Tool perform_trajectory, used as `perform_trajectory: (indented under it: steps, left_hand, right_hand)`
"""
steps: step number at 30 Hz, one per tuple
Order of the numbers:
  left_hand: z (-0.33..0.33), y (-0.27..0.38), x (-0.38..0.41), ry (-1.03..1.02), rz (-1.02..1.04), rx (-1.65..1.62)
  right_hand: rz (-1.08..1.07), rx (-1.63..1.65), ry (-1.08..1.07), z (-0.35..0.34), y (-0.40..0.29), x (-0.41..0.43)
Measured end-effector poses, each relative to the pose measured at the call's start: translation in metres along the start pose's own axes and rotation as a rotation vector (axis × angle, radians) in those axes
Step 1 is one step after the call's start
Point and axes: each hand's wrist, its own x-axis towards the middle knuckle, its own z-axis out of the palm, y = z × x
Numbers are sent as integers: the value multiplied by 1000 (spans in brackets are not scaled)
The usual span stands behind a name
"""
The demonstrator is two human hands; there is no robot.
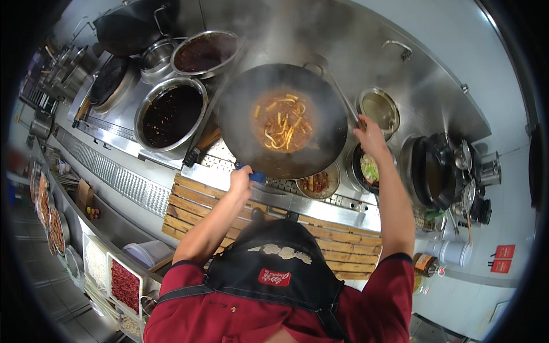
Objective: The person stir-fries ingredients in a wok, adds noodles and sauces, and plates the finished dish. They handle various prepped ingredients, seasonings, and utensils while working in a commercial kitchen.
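A large black wok (pixel 240 128) steams on the stove before me. Pale strips, perhaps noodles (pixel 286 124), lie in reddish-brown sauce at its bottom. With my left hand (pixel 241 182) I grip a blue cloth (pixel 257 177) at the wok's near-left edge; the handle beneath it is hidden. My right hand (pixel 369 135) is closed around the long metal handle (pixel 342 92) of a ladle, whose head rests near the wok's far-right rim, blurred by steam. Below the wok's near rim stands a metal bowl (pixel 318 185) of chopped reddish food. A pot holding green and white food (pixel 369 169) is beside my right forearm.
Steel basins of dark liquid (pixel 172 115) and red-brown liquid (pixel 206 52) stand left of the wok. A bowl of cloudy liquid (pixel 379 110) and stacked dark pans (pixel 435 171) stand right. Wooden slats (pixel 343 246) lie below the stove edge. Food trays (pixel 125 281) are behind at left.
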Motion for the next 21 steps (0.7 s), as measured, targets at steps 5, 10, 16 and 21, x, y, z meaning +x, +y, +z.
perform_trajectory:
  steps: [5,10,16,21]
  left_hand:
    - [-33,-13,-5,37,-33,-107]
    - [-17,-17,-56,-13,-103,-43]
    - [36,-64,-105,-119,-170,-31]
    - [85,-121,-120,-335,-305,-70]
  right_hand:
    - [71,101,-223,-44,-2,-36]
    - [-24,214,-162,-76,52,-91]
    - [31,74,-82,-147,117,-163]
    - [248,6,-47,-230,132,-214]
